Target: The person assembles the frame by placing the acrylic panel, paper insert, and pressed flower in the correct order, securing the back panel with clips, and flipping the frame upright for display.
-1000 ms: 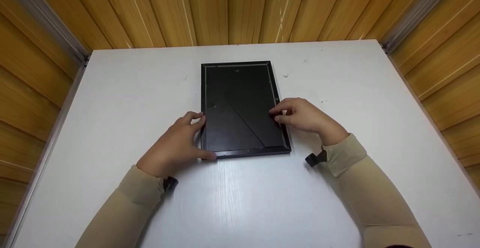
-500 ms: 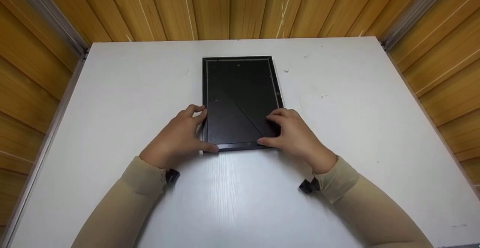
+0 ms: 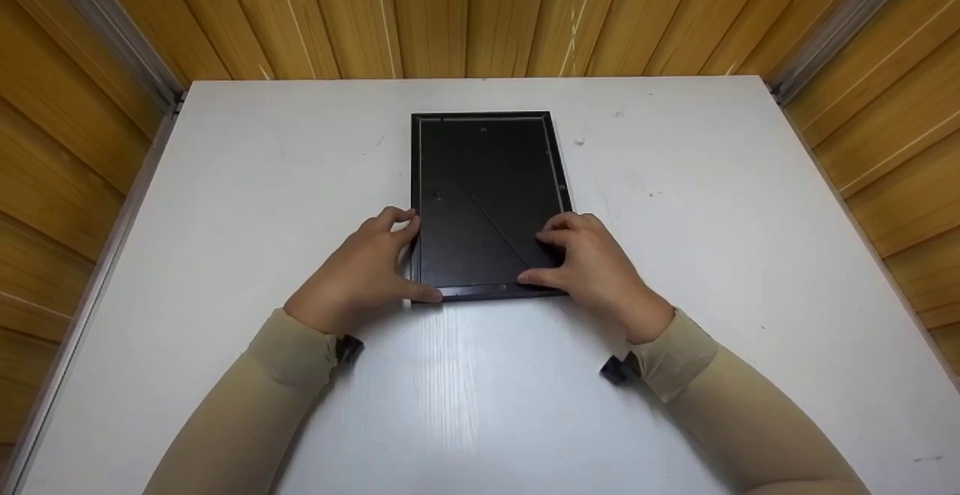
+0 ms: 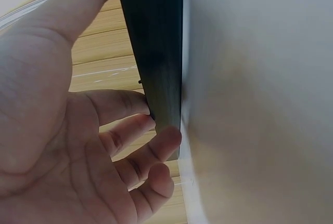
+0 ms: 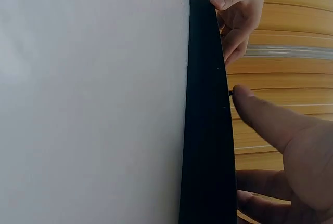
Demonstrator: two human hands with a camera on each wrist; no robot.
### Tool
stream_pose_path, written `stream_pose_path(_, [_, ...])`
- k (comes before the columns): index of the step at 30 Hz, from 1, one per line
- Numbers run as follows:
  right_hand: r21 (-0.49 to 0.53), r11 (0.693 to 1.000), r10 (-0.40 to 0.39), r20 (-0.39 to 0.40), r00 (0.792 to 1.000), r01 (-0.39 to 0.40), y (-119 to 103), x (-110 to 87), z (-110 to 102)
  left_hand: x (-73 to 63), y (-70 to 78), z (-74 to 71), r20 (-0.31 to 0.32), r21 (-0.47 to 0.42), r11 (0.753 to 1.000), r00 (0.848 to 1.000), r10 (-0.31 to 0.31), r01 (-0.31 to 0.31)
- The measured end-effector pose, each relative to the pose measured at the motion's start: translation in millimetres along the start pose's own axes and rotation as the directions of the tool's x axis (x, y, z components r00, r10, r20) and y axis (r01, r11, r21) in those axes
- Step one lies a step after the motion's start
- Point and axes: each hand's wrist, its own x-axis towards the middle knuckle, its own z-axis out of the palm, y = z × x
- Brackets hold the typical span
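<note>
A black picture frame (image 3: 480,202), a long box shape with square corners, lies face down on the middle of the smooth white table (image 3: 285,172). Its back is dull and flat, with one slanted line. The left hand (image 3: 367,270) holds the near left corner between its thumb and bent fingers. The right hand (image 3: 596,262) is spread at the near right corner: its thumb touches a tiny tab (image 5: 230,93) and its fingers rest on the back. Yellow wood-look boards (image 3: 495,15) with straight grooves stand at the far side.
</note>
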Motion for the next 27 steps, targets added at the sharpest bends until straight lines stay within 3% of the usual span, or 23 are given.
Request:
stream_pose_path(17, [-0.055, 0.998, -0.013, 0.034, 0.999, 0.015, -7.5, -1.0, -1.5, -0.3, 1.6, -0.1, 0.01, -0.012, 1.0, 1.0, -0.018, 0.018])
stream_pose_path(27, [-0.078, 0.994, -0.072, 0.074, 0.995, 0.077, -2.7, -6.5, -3.6, -0.4, 2.1, 1.1, 0.001, -0.021, 0.999, 1.0, -0.025, 0.025])
